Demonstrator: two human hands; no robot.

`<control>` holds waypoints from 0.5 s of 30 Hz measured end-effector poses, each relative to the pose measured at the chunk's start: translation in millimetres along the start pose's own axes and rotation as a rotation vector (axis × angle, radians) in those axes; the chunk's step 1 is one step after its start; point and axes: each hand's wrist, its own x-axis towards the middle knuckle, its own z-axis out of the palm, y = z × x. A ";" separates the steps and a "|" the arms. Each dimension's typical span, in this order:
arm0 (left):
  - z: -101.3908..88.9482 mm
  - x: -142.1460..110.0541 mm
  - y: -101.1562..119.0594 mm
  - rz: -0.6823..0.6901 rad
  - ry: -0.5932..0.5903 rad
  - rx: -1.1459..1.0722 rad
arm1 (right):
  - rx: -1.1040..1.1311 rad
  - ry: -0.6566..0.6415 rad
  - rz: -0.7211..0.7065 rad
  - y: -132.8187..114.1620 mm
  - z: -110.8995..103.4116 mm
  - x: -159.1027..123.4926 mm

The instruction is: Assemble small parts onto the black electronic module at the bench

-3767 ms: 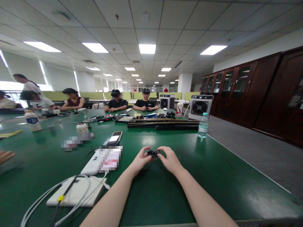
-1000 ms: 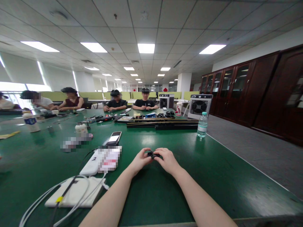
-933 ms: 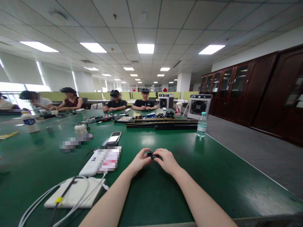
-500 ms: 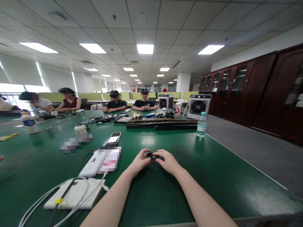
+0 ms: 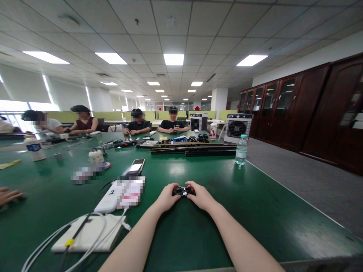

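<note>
Between my two hands is a small black part [image 5: 183, 191] with pale or shiny bits on its upper side; its exact kind is too small to make out. My left hand [image 5: 168, 197] grips its left end, thumb in front and fingers behind. On the right end, my right hand [image 5: 199, 194] pinches it the same way. Both hands are low over the green table [image 5: 181, 234], close to its surface. The far side of the part is partly hidden by my fingers.
Left of my arms lie a white power bank [image 5: 109, 196], a phone [image 5: 136, 167] and a white box [image 5: 87, 234] with cables. A water bottle [image 5: 241, 150] stands right, beside long black bars [image 5: 210, 150]. Another person's hand [image 5: 10, 196] rests at the left. Several people sit beyond.
My hands have come slightly down and nearer with the black part, which now shows more of its upper side. At the left edge, another person's hand has moved further into view.
</note>
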 end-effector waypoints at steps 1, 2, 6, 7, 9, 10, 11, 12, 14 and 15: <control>-0.1 0.1 -0.4 -0.004 0.002 0.020 | -0.004 0.000 -0.004 0.0 0.8 0.0; -0.2 0.3 -0.8 -0.006 0.005 0.033 | -0.008 0.001 -0.006 -0.2 1.4 -0.1; 0.3 0.7 -1.7 0.002 0.006 0.064 | -0.026 0.012 0.000 -1.8 1.4 -0.6; 0.4 0.7 -1.6 0.004 0.004 0.069 | -0.034 0.011 -0.005 -2.3 1.0 -0.7; 0.3 0.4 -1.4 0.005 -0.002 0.075 | -0.051 0.005 -0.025 -3.4 0.4 -0.9; 0.3 0.4 -1.4 0.005 -0.005 0.075 | -0.060 0.001 -0.039 -4.0 0.1 -1.0; 0.2 0.4 -1.5 0.006 -0.008 0.072 | -0.070 -0.001 -0.052 -4.6 0.0 -1.0; 0.3 0.5 -1.9 0.005 -0.012 0.067 | -0.080 -0.002 -0.061 -5.2 0.1 -1.1; 0.7 0.8 -3.1 0.002 -0.020 0.045 | -0.104 -0.002 -0.067 -6.4 0.4 -1.3; 1.0 1.1 -3.9 0.001 -0.024 0.030 | -0.116 -0.003 -0.067 -7.0 0.6 -1.5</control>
